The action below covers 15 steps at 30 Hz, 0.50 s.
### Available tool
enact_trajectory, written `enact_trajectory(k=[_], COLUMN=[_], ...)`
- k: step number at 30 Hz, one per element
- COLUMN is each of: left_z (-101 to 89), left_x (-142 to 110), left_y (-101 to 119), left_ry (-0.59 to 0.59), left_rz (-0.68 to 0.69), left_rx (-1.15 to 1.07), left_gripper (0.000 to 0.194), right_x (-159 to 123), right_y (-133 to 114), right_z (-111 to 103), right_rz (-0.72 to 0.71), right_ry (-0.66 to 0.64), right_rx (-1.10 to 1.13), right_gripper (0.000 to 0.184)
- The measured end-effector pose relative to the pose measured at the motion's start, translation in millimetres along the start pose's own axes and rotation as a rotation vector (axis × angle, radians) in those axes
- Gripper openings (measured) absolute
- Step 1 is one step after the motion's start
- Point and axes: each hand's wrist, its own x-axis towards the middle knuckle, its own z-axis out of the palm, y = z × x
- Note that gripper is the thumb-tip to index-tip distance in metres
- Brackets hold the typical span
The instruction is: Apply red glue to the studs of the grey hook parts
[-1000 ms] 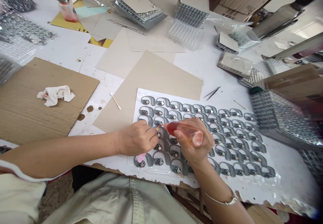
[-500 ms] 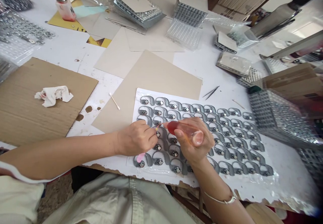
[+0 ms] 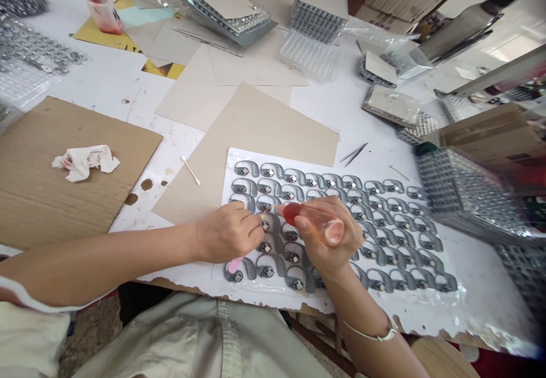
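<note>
Your view has shifted slightly since the earlier frame, so the items on the table sit a little further left in it, while both hands keep nearly the same pose. Your left hand (image 3: 230,231) is curled into a fist around a slim pink-ended tool (image 3: 236,264), its pink end jutting out below and its narrow tip showing beyond your fingers. Your right hand (image 3: 336,247) is wrapped around a clear squeeze bottle with a red front (image 3: 313,221), its nozzle pointed left, near that tip. Both are above the rows of grey hook-shaped pieces with silvery faceted studs (image 3: 267,271), laid out on a white sheet (image 3: 229,165). Just beyond your left hand, a white cotton swab (image 3: 190,170) lies partly on a large beige card (image 3: 264,122); dark metal tweezers (image 3: 354,154) lie to the card's right. Further left, a crumpled, red-stained white tissue (image 3: 85,163) rests on a brown cardboard sheet (image 3: 46,207). At the far left of the white table (image 3: 106,94) stands a small metal-capped bottle with pinkish-red contents (image 3: 104,13).
</note>
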Motion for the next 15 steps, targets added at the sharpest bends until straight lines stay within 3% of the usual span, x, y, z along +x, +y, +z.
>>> enact_trajectory(k=[9,15], left_z=[-1.0,-1.6], left_x=[0.1,-0.6], left_y=[-0.5,-2.2], left_ry=[-0.007,-0.027], left_rz=[-0.014,-0.026], left_rx=[-0.011,-0.039], left_gripper=[0.021,0.022], right_x=[-2.9,-2.4], right_y=[2.6,0.7], right_z=[-0.4,-1.7], right_rz=[0.001,0.021], right_ry=[-0.001,0.098], right_rx=[-0.01,0.005], right_gripper=[0.014,0.014])
